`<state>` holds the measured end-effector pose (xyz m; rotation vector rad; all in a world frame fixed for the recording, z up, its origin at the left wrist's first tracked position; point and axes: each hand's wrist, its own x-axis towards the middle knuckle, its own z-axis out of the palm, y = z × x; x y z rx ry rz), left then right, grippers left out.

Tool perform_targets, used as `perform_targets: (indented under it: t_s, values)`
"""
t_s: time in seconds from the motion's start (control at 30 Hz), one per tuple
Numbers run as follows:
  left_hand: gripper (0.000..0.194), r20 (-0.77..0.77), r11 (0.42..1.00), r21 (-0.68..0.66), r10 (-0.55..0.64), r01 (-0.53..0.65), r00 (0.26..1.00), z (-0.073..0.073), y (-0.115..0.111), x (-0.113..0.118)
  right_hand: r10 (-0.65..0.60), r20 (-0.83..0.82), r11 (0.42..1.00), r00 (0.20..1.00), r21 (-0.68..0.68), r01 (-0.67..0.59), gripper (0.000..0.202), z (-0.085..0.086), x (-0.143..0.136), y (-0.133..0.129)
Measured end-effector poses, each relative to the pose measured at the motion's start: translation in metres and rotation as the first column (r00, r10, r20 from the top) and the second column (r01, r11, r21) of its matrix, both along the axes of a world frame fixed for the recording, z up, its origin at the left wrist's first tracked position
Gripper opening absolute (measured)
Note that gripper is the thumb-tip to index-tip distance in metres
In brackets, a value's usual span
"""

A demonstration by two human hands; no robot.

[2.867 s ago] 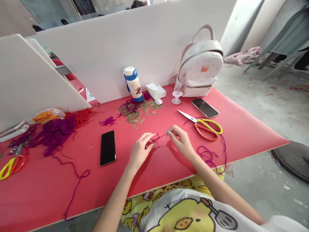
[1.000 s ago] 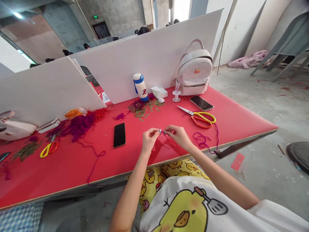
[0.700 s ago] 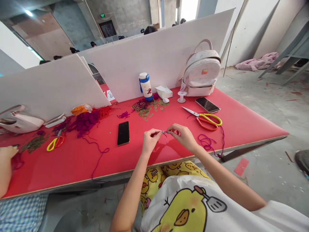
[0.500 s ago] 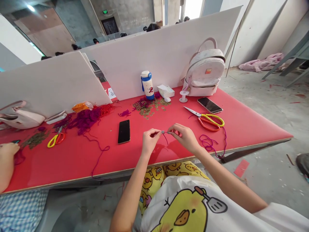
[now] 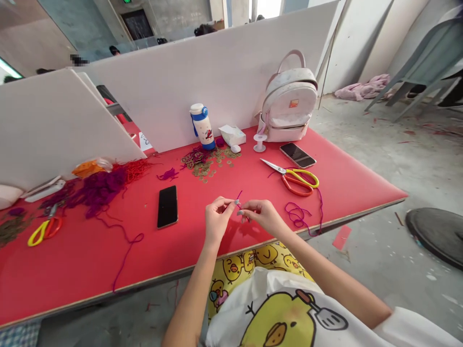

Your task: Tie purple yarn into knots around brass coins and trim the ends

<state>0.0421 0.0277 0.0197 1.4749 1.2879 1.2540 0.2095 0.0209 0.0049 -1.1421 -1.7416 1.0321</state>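
Note:
Both hands are raised a little over the front of the red table (image 5: 202, 231), fingertips close together. Between thumb and finger my left hand (image 5: 219, 219) pinches a short purple cord (image 5: 239, 194), whose free end sticks up past the fingertips. My right hand (image 5: 262, 216) is closed in a pinch on the same cord just beside it. Most of the cord is hidden by the fingers. To the right lie scissors (image 5: 298, 179) with yellow and orange handles, and a loose length of purple cord (image 5: 298, 217). A black phone (image 5: 167, 206) rests left of my hands.
Behind are a pile of coin-like discs (image 5: 202, 168), a bottle (image 5: 202, 127), a tissue pack (image 5: 233, 136), a white spool (image 5: 259, 143), a second phone (image 5: 298, 155) and a backpack (image 5: 289, 106). Purple yarn (image 5: 99, 190) and other scissors (image 5: 45, 231) lie left. White partition boards (image 5: 173, 86) stand behind.
My view has turned to the right. My hands have drawn closer together, and the cord end that hung down now points up. The co-worker's hand at left is out of view.

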Motion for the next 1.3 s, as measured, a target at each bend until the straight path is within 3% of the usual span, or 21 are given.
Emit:
perform_targets:
  t_s: [0.1,0.2,0.3,0.4,0.47,0.53,0.63,0.8,1.03,1.17,1.23,1.3]
  values:
    - [0.021,-0.179,0.999,0.044,-0.016,0.024,0.984,0.001,0.012,0.001,-0.087,0.161,0.993,0.983,0.096,0.072,0.022,0.006,0.008,0.006]
    - [0.021,-0.484,0.983,0.100,-0.090,0.157,0.870,0.005,0.026,-0.003,-0.062,0.401,0.959,0.914,0.279,-0.057,0.024,0.020,0.020,0.019]
    - [0.024,-0.614,0.922,0.124,-0.218,0.366,0.759,0.007,0.039,-0.010,0.003,0.453,0.945,0.892,0.291,-0.151,0.028,0.027,0.027,0.037]
    - [0.030,-0.471,0.860,0.119,-0.391,0.497,0.791,0.007,0.048,-0.017,0.027,0.234,0.982,0.972,0.178,-0.070,0.025,0.022,0.023,0.051]
    - [0.029,-0.303,0.883,0.115,-0.405,0.454,0.863,0.005,0.049,-0.019,0.002,0.047,0.998,0.999,0.070,-0.006,0.022,0.015,0.016,0.055]
    - [0.025,-0.160,0.938,0.100,-0.315,0.332,0.936,0.003,0.046,-0.016,-0.028,-0.067,1.000,0.997,0.007,0.028,0.019,0.009,0.009,0.055]
    - [0.023,-0.050,0.989,0.055,-0.133,0.136,0.990,0.000,0.041,-0.007,-0.071,-0.100,0.997,0.993,0.013,0.072,0.015,0.005,0.001,0.053]
    - [0.016,0.017,0.998,-0.046,0.048,-0.048,0.999,-0.007,0.037,0.007,-0.003,-0.025,1.000,1.000,0.011,0.003,0.016,0.003,0.005,0.055]
    - [0.014,-0.018,0.986,-0.154,-0.062,0.059,0.998,-0.003,0.044,0.014,0.110,0.130,0.993,0.985,-0.064,-0.103,0.023,0.009,0.027,0.069]
    - [0.012,0.016,0.965,-0.233,-0.123,0.123,0.992,-0.002,0.046,0.017,0.157,-0.017,0.987,0.987,-0.022,-0.157,0.024,0.012,0.034,0.075]
    - [0.013,0.106,0.954,-0.268,-0.112,0.137,0.988,-0.002,0.046,0.021,0.103,-0.091,0.994,0.991,-0.018,-0.105,0.024,0.010,0.033,0.075]
    - [0.016,0.252,0.941,-0.320,-0.028,0.110,0.967,-0.003,0.045,0.028,0.028,-0.146,0.999,0.989,-0.034,-0.034,0.023,0.006,0.030,0.073]
